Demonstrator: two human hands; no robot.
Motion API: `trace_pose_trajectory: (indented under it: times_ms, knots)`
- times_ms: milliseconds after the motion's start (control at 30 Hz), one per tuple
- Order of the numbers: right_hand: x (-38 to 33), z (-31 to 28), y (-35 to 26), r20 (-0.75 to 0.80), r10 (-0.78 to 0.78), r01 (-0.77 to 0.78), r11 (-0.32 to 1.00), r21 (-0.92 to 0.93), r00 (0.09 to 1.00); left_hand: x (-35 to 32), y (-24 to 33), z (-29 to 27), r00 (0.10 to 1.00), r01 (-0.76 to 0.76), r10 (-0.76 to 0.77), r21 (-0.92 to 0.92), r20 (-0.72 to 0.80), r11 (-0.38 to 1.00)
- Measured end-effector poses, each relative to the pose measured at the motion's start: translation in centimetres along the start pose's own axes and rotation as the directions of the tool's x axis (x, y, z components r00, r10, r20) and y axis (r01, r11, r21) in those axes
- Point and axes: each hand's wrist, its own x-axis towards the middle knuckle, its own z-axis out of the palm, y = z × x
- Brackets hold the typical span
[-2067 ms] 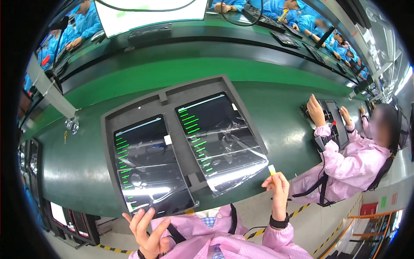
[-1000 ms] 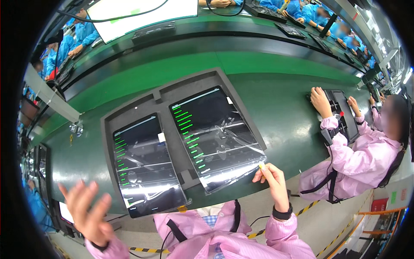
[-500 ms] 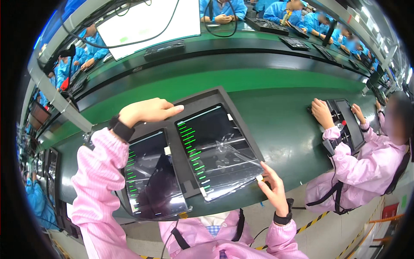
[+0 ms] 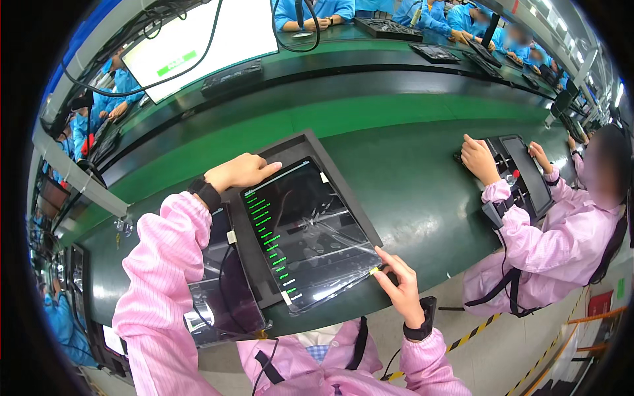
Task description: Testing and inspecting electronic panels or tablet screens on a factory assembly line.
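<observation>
Right tablet (image 4: 307,234) seated in a dark tray (image 4: 300,146) on the green table (image 4: 422,198). The left hand (image 4: 241,171), flat and unclenched, presses the tablet's far corner to steady it; the right hand (image 4: 399,284) pinches a small yellow tab (image 4: 374,270) at the near corner, where clear film (image 4: 330,228) wrinkles. A second tablet (image 4: 221,290) lies beneath the left forearm.
</observation>
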Motion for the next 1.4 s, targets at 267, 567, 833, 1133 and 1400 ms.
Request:
trace_pose_trajectory:
  times_ms: [267,567,833,1133,1400]
  knots:
    - [-0.1,0.5,0.2,-0.072,0.023,-0.019,0.999,0.045,0.997,0.5,0.9,-0.2,0.999,0.019,-0.018,0.031,-0.033,0.999]
    - [0.0,1.0,0.3,-0.126,-0.029,0.023,0.999,-0.043,0.992,0.8,1.4,-0.7,0.998,0.069,-0.069,0.024,0.014,0.997]
    - [-0.3,1.4,0.5,-0.162,-0.006,0.001,0.999,-0.034,0.987,1.0,1.3,-0.4,0.999,0.031,-0.031,0.038,0.011,0.999]
    - [-0.3,1.5,0.9,-0.157,0.04,-0.032,0.998,0.053,0.987,0.3,1.1,-1.2,0.998,0.036,-0.041,0.113,0.046,0.993]
    - [0.6,0.2,-1.4,-0.196,-0.129,0.09,0.977,-0.194,0.972,-9.0,2.2,-5.5,0.938,-0.232,0.238,0.055,-0.253,0.971]
